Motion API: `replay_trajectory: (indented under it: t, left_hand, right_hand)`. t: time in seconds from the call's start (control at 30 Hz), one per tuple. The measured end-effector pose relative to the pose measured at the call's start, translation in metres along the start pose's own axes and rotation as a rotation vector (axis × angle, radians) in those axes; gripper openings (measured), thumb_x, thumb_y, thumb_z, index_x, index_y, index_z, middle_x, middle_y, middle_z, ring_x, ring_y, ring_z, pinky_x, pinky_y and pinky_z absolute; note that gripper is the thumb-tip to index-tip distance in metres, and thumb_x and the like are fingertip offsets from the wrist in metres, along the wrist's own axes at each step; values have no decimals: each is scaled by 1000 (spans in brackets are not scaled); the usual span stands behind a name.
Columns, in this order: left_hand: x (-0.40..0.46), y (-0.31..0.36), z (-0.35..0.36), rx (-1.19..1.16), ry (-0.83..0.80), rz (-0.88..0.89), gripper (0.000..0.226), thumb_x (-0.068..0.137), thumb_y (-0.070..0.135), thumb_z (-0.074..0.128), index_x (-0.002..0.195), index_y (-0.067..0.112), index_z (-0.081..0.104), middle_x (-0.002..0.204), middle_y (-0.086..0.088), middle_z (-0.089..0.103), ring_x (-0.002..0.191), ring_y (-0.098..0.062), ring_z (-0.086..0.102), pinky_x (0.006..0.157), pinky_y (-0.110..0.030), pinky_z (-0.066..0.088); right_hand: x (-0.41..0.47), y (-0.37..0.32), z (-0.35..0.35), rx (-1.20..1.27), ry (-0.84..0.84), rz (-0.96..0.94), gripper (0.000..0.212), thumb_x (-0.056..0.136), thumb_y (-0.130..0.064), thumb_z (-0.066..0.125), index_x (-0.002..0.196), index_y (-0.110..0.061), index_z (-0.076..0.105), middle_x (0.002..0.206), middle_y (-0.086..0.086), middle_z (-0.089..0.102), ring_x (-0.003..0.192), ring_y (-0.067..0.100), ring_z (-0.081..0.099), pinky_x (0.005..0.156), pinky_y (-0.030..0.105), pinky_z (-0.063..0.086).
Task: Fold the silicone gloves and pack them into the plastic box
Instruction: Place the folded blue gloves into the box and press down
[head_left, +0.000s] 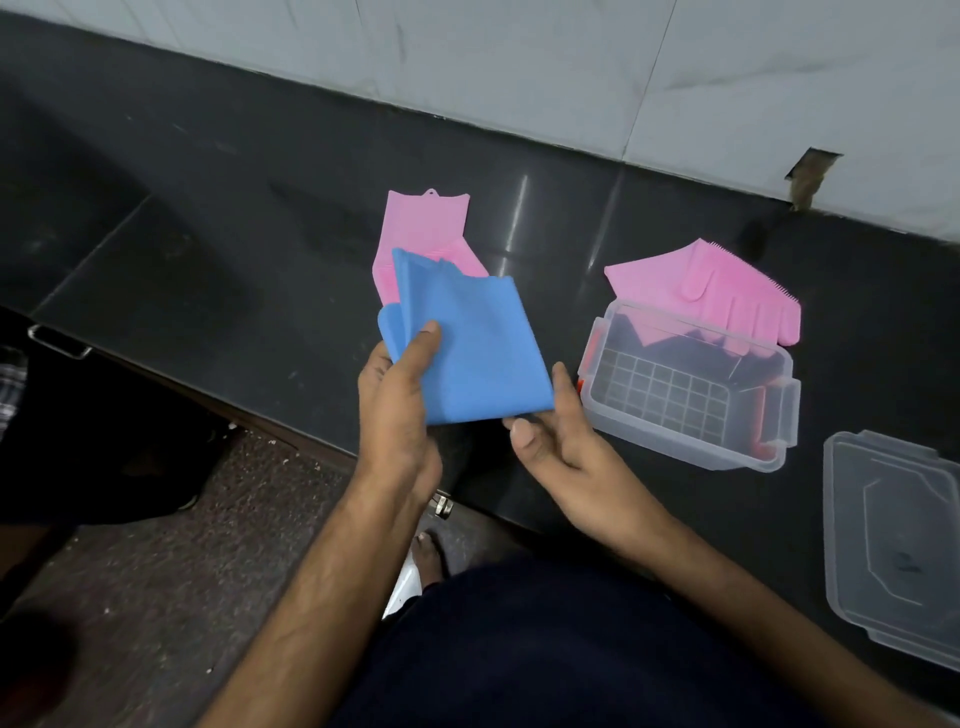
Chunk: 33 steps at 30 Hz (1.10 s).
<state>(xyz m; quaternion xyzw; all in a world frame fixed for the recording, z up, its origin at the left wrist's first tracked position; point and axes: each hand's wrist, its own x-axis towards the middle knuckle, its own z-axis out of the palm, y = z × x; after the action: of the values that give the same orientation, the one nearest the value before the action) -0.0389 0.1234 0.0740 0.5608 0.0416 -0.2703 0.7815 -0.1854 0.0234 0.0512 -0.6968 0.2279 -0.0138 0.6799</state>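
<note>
A folded blue silicone glove (470, 343) hangs above the counter's front edge. My left hand (397, 405) pinches its left side, thumb on top. My right hand (550, 434) holds its lower right corner from beneath, fingers curled under it. Behind the blue glove, a pink glove (426, 228) lies flat on the black counter. A second pink glove (727, 291) lies folded against the far rim of the clear plastic box (769, 436), which stands open to the right of my hands with nothing in it.
The box's clear lid (893, 545) lies at the far right on the black counter (260, 208). A white tiled wall (571, 78) runs along the back. The counter's front edge crosses under my hands, with floor and my foot (428, 556) below.
</note>
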Motion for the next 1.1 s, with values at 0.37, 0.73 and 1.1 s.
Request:
replay_trajectory:
  t: [0.37,0.73,1.1]
  left_hand:
    - [-32,2,46,-343,-243,-47,38,101,21,57,136,11,66,134,-14,71,119,-29,70,93,-42,60]
    - [-43,-22,82,-339,-672,-64,38,75,8,66,106,23,80,109,3,77,100,-14,71,89,-33,57]
    - [-41,-36,122,-199,-1070,-225,96,83,55,80,157,11,40,160,-18,46,145,-40,44,121,-57,33]
  right_hand:
    - [0,-61,-17,790,319,-71,32,96,-25,66,127,-19,66,128,2,72,118,19,69,93,31,58]
    - [-23,-97,-74,728,621,-396,30,102,-16,57,130,-13,64,127,7,72,117,24,69,84,36,59]
    - [-54,-127,-141,485,696,-336,25,98,-24,62,120,-13,69,115,10,76,105,31,74,80,47,62]
